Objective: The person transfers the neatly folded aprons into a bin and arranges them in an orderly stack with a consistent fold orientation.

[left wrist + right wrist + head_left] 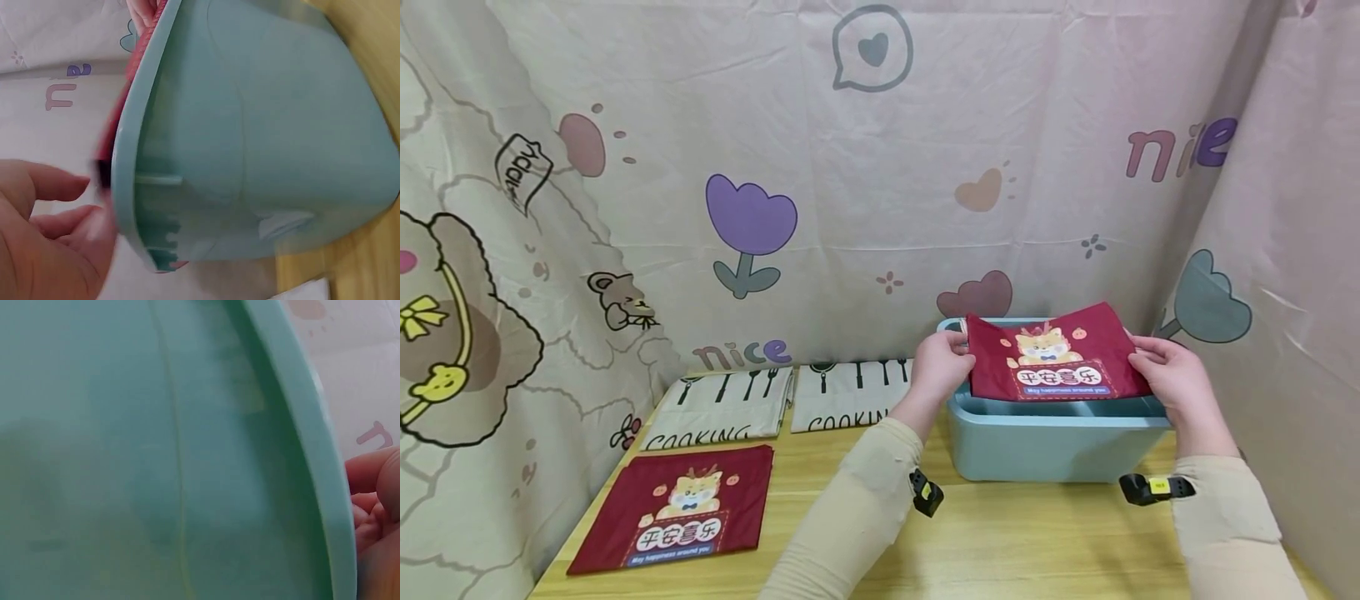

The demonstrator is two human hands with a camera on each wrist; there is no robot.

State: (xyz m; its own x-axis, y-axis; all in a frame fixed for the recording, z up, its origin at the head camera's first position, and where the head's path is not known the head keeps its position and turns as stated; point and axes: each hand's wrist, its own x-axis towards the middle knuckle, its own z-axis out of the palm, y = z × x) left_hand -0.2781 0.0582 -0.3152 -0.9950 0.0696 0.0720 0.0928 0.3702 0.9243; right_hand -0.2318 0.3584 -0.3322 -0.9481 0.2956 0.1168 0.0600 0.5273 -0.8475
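Observation:
A folded dark red cloth (1060, 358) with a cartoon dog print spans the top of a light blue plastic bin (1052, 454). At its left edge, the left hand (942, 367) pinches the fabric between thumb and fingers. My right hand (1172, 375) grips the opposite edge, above the bin's right end. In the left wrist view, the bin's outer wall (250, 125) hides most of the cloth. The right wrist view shows the bin's rim (312, 419) close up, with the right hand's fingers (369, 472) beyond it and the cloth out of sight.
A matching folded red cloth (692, 508) lies at the left of the wooden table (1000, 550). Behind it are two folded white cloths with COOKING lettering, one at left (722, 408) and one nearer the bin (842, 396). A printed curtain (865, 167) encloses the back and sides.

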